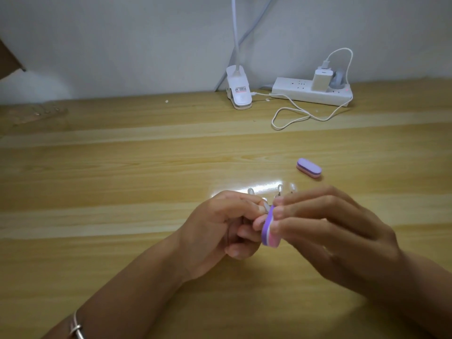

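A small purple and pink nail buffer block (269,228) stands on edge between my hands, low over the wooden table (122,172). My right hand (325,228) pinches the block from the right with fingertips and thumb. Curled beside it, my left hand (220,226) pinches a small clear false nail (265,206) against the block's purple face. A second purple and pink buffer block (308,168) lies flat on the table beyond my right hand. Several clear false nails (280,188) lie on the table just behind my fingers.
A white clip lamp base (238,90) sits at the back by the wall. Beside it lies a white power strip (310,91) with a charger (321,79) plugged in, and its white cable (293,116) loops over the table. A metal bracelet (77,327) circles my left wrist.
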`<state>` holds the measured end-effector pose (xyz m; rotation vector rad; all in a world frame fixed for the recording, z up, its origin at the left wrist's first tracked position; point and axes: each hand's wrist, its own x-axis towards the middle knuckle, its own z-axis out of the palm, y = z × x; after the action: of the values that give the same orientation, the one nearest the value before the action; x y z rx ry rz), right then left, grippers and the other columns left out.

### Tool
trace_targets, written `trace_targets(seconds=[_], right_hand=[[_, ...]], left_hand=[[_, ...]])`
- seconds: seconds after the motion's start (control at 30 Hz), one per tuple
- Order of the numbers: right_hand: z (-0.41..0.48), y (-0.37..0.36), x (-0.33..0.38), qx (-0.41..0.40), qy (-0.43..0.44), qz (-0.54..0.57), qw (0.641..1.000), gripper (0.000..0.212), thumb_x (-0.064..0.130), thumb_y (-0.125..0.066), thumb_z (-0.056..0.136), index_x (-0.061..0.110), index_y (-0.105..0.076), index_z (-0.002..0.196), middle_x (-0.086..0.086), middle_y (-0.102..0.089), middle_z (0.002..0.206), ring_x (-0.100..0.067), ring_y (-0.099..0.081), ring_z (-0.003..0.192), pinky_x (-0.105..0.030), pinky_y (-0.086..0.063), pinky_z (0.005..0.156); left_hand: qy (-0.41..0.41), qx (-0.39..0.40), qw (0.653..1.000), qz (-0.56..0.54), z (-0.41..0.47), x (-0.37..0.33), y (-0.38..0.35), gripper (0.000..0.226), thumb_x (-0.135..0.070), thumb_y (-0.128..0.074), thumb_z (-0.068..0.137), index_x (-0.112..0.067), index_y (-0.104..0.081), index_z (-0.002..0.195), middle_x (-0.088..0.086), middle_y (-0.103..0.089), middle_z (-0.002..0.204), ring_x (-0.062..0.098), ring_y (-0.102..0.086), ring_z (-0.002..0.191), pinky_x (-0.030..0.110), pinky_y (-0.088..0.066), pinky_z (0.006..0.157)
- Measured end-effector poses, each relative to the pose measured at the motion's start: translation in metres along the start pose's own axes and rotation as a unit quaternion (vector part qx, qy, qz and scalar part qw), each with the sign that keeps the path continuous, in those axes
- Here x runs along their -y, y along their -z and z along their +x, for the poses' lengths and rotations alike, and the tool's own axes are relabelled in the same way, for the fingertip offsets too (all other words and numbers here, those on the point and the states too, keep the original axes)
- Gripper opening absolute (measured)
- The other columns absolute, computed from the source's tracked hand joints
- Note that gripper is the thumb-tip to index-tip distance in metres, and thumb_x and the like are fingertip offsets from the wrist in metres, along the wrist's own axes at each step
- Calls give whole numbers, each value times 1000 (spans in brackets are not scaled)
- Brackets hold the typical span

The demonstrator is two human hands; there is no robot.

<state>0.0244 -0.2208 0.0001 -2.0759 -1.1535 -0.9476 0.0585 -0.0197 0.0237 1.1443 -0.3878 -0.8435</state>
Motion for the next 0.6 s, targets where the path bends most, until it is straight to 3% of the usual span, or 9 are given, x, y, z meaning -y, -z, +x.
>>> trace_targets(seconds=[0.13,0.27,0.4,0.47,0.53,0.6], right_hand=[[-3,6,-11,-11,-50,-17,999,20,-6,-73,86,6,-75,102,-3,-70,105,-19,-69,102,-53,-51,97],[-1,-1,-1,-14,-8,-3,1000,27,-7,-72,86,6,-70,110,-1,-67,112,-19,-67,105,-32,-50,100],[-3,8,-18,-7,-92,-36,995,15,-4,-71,88,2,-74,101,-5,-70,102,-21,-69,94,-51,-54,94],[1,14,-21,-36,-128,-27,991,24,-3,-73,86,5,-70,108,-4,-69,104,-18,-70,97,-40,-56,90],[3,15,-18,-60,-140,-10,988,29,-3,-73,87,8,-66,114,-2,-69,109,-13,-69,102,-29,-55,88],[2,13,-11,-54,-133,3,990,28,-1,-71,90,7,-66,116,-5,-69,110,-16,-69,105,-37,-56,92]], left_hand=[[3,4,1000,18,0,0,0,23,-12,-43,83,-13,-52,63,-4,-30,56,7,-25,45,17,-21,38],[-12,-8,1000,5,0,2,-1,20,-10,-44,83,-9,-53,65,-2,-30,57,7,-25,46,16,-24,38],[-11,-19,999,37,-1,-1,0,23,-13,-45,83,-13,-54,62,-3,-31,57,10,-25,46,19,-21,40],[-67,-59,989,116,-1,0,-1,25,-14,-47,87,-13,-58,65,1,-35,56,12,-31,47,22,-21,42],[-195,-126,928,291,-2,4,-2,24,-12,-53,92,-12,-66,72,2,-46,59,13,-40,50,21,-29,47],[-287,-175,834,437,-1,6,-3,14,-11,-61,90,-12,-72,82,-5,-56,65,9,-48,56,18,-34,54]])
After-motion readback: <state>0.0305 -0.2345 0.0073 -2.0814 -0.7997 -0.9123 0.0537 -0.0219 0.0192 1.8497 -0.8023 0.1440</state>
